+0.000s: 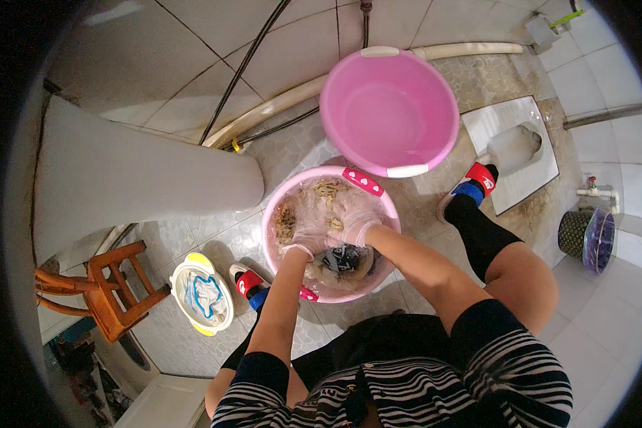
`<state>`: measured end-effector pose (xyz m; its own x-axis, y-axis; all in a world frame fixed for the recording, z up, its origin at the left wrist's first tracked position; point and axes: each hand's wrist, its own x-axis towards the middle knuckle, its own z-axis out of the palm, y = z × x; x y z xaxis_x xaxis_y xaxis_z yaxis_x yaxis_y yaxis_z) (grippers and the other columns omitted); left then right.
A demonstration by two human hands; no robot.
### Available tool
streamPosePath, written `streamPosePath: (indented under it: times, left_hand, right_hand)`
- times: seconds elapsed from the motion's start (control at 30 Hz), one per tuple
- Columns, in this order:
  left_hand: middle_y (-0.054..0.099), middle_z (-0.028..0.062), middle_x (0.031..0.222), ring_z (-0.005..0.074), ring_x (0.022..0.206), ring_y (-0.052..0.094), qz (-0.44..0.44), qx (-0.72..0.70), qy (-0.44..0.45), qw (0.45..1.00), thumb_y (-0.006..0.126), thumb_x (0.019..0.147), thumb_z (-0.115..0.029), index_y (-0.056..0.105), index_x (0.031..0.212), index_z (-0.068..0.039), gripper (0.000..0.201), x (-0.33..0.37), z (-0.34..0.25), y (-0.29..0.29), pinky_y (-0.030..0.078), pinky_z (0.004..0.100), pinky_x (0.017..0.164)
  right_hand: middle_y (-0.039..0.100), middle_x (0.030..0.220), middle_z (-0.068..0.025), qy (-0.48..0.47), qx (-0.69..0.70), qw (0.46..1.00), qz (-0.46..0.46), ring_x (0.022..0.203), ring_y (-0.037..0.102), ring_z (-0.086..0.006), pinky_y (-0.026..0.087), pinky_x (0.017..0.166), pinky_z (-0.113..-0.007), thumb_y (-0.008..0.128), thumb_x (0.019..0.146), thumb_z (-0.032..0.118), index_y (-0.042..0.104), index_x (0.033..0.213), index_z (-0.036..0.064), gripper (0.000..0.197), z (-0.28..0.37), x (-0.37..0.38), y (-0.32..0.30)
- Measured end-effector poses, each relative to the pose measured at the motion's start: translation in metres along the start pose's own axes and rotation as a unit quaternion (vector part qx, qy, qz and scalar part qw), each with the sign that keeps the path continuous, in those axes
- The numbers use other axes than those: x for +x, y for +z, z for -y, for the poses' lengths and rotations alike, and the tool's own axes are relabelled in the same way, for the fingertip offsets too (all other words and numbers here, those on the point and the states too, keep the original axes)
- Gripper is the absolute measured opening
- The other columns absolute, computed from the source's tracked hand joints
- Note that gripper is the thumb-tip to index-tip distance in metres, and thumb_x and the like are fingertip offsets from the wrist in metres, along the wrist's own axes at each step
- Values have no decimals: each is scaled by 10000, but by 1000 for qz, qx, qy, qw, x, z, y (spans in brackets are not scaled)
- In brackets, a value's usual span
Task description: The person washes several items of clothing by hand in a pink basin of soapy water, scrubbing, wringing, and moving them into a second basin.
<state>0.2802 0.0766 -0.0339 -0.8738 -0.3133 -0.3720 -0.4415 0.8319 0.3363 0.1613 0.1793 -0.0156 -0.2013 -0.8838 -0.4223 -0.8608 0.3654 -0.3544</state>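
A light pink basin (269, 246) with red and white handles stands on the floor in front of me, holding sudsy water and wet clothes. My left hand (311, 235) and my right hand (354, 222), both in thin clear gloves, are down in it, close together among the laundry. Suds and pale cloth hide most of their fingers, so I cannot see a grip. Brown patterned cloth (285, 222) lies left of my left hand, with more of it beyond both hands. A dark garment with white marks (344, 258) rests nearer to me, just below the wrists.
Behind the basin sits a larger pink tub (446, 93), with a squat toilet (506, 196) at right. A small white basin with yellow handles (180, 308) holds white and blue cloth at left, beside a wooden stool (114, 324). A white pedestal (150, 178) borders the left.
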Motion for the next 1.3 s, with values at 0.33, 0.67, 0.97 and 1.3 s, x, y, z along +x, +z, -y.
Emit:
streamPosePath:
  times: [0.33, 0.67, 0.97, 1.3]
  left_hand:
    - [303, 187, 1376, 335, 1184, 411, 46, 49, -155, 986, 657, 570, -623, 280, 1351, -48, 1040, -2, -21, -19, 225, 411, 1054]
    - [616, 185, 1018, 261, 1015, 573, -29, 38, -188, 981, 599, 675, -330, 610, 1086, -84, 479, -86, -4, -41, 396, 347, 911]
    - [522, 36, 650, 190, 583, 480, -291, -718, -182, 605, 522, 514, -13, 541, 645, -31, 134, -111, -48, -81, 398, 304, 552]
    - [512, 35, 634, 186, 661, 473, -386, -739, -64, 549, 503, 569, -43, 538, 748, -20, 184, -159, -133, -229, 350, 240, 783]
  right_hand:
    - [496, 1216, -168, 14, 47, 995, -83, 1159, 423, -359, 341, 979, -448, 530, 776, 445, 507, 1180, 133, 511, 0, 4, -10]
    - [559, 1099, -199, 101, 143, 984, -25, 1028, 540, -331, 437, 882, -378, 674, 700, 385, 511, 1144, 51, 579, 37, -71, -35]
    - [615, 995, -102, 28, 699, 711, -73, 875, 599, -185, 478, 786, -291, 720, 677, 116, 526, 1126, -30, 510, 32, -110, -55]
    - [640, 935, -144, -11, 785, 619, -23, 787, 647, -234, 552, 695, -366, 641, 734, 98, 549, 1048, -19, 348, 62, -148, -187]
